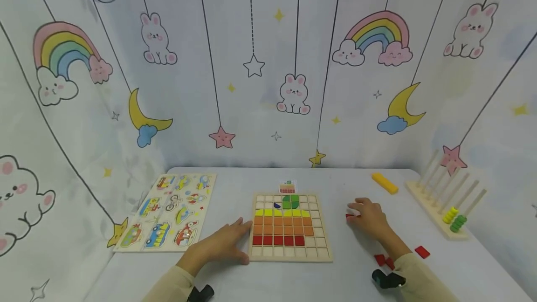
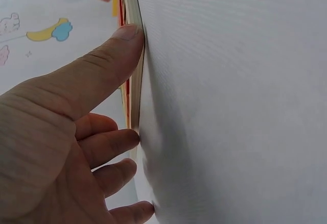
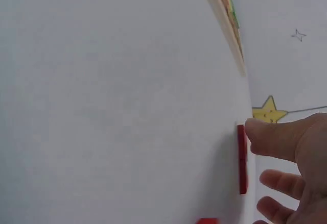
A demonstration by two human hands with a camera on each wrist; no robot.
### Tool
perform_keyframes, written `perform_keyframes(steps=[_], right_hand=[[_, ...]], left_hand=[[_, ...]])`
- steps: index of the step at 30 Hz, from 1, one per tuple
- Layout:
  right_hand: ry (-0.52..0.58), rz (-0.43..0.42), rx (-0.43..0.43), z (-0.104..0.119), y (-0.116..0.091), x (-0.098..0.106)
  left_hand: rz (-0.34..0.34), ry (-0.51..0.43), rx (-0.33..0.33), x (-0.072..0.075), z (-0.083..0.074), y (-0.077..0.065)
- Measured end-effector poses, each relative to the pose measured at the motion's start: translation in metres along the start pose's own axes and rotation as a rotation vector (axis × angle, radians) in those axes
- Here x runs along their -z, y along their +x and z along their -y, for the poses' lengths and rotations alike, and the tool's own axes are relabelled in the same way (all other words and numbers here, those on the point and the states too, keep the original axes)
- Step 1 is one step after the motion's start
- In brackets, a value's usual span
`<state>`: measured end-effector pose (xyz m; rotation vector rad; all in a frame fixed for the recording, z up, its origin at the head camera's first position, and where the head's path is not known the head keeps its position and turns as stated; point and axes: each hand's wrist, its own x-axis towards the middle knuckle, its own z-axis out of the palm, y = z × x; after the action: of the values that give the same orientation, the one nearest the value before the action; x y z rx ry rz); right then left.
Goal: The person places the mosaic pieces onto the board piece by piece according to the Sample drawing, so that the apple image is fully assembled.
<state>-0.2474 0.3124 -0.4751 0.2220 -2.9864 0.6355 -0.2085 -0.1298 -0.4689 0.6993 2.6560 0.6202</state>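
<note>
A wooden grid board [image 1: 312, 252] lies on the table, bearing a red row [image 1: 278, 240], orange rows, a yellow row and green pieces near its top. My left hand [image 1: 224, 245] rests at the board's left side, thumb and fingertips against the edge, as the left wrist view also shows. Right of the board, my right hand [image 1: 369, 218] is over red tiles [image 3: 242, 160], the thumb [image 3: 260, 132] right at their end. Its other fingers are loosely bent and apart from the thumb. In the head view the hand mostly hides these tiles.
More red tiles [image 1: 422, 252] lie near my right forearm. A small picture card [image 1: 288, 186] stands behind the board. At left is a vehicle puzzle board [image 1: 168, 220]; at right, a yellow bar [image 1: 384, 183] and a pegged bead counter [image 1: 436, 209].
</note>
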Motion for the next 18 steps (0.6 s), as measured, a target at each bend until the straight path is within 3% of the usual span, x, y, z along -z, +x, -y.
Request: perform_keyframes(steps=[3,6,10,16,18], right_hand=[[-0.02,0.037,-0.04,-0.013,-0.004,-0.002],[0.079,0.001,-0.095,-0.014,-0.005,-0.004],[0.349,-0.013,-0.167,-0.009,-0.007,-0.002],[0.862,0.064,-0.248,0.0,-0.01,-0.003],[0.98,0.093,-0.279,0.005,-0.012,-0.004]], left_hand=[[0.006,0.015,-0.004,-0.002,-0.001,0.002],[-0.006,0.033,-0.014,-0.002,-0.001,0.001],[-0.007,0.028,-0.017,-0.001,-0.002,0.0],[-0.004,0.031,-0.021,-0.001,-0.003,0.0],[-0.006,0.037,-0.025,-0.001,-0.003,0.0]])
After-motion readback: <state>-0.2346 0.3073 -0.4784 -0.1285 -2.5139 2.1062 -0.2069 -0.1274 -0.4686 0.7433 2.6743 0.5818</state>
